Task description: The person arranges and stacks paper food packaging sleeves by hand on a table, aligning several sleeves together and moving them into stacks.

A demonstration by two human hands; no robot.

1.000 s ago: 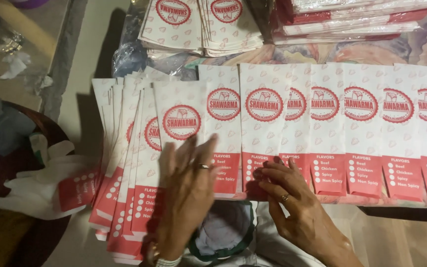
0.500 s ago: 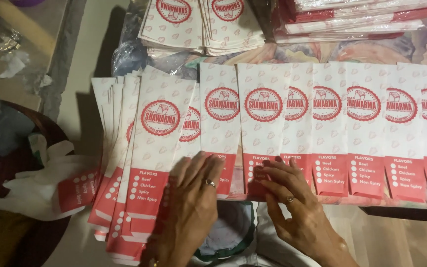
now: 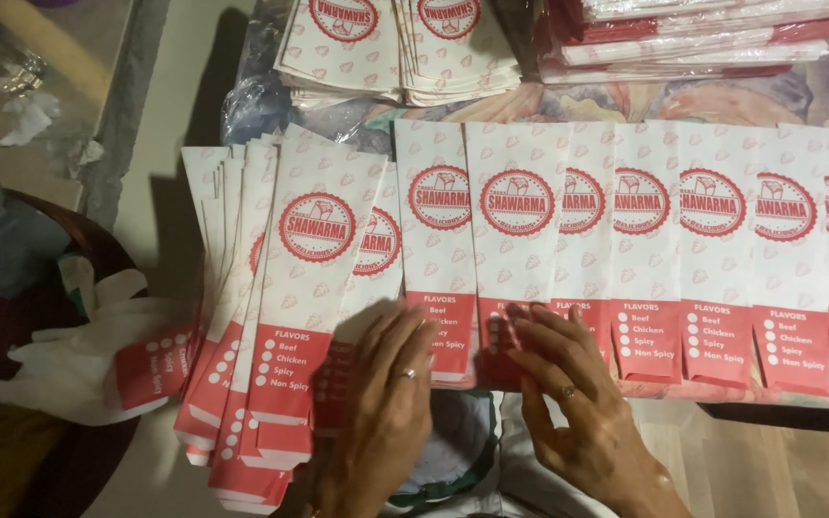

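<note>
Here: left hand [image 3: 386,403] flat, fingers spread on paper bag [image 3: 362,288] at counter [image 3: 760,101] front edge; right hand [image 3: 568,393] open, fingertips pinning next bag [image 3: 515,249]. Grip apparently none. Best: slide evenly, keep overlap uniform.

A row of overlapping paper bags [image 3: 645,249] lies across the worktop [image 3: 769,96]. Left of it lies a fanned pile of bags [image 3: 271,317]; behind, two stacks [image 3: 395,48].
</note>
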